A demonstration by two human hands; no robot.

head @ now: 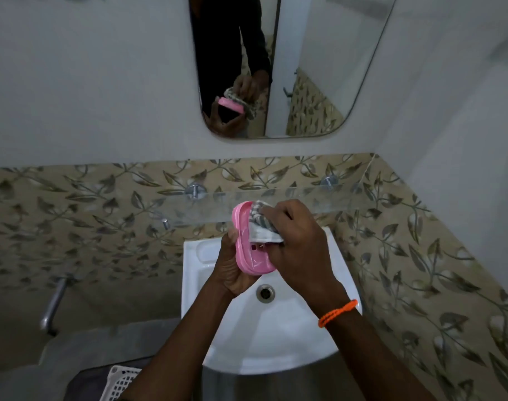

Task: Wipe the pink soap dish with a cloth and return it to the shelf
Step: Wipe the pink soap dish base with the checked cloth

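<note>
My left hand [232, 267] grips the pink soap dish [247, 253] from below and from its left side, holding it tilted above the white sink [276, 342]. A grey-and-white striped cloth [261, 225] is bunched in my right hand [299, 241], which presses it into the upper part of the dish. The clear glass shelf [348, 198] runs along the tiled wall just behind my hands. An orange thread band circles my right wrist.
A mirror [276, 68] above the shelf reflects my hands, the dish and the cloth. A metal tap [54, 302] juts from the wall at the left. A white plastic basket [118, 383] lies at the bottom edge.
</note>
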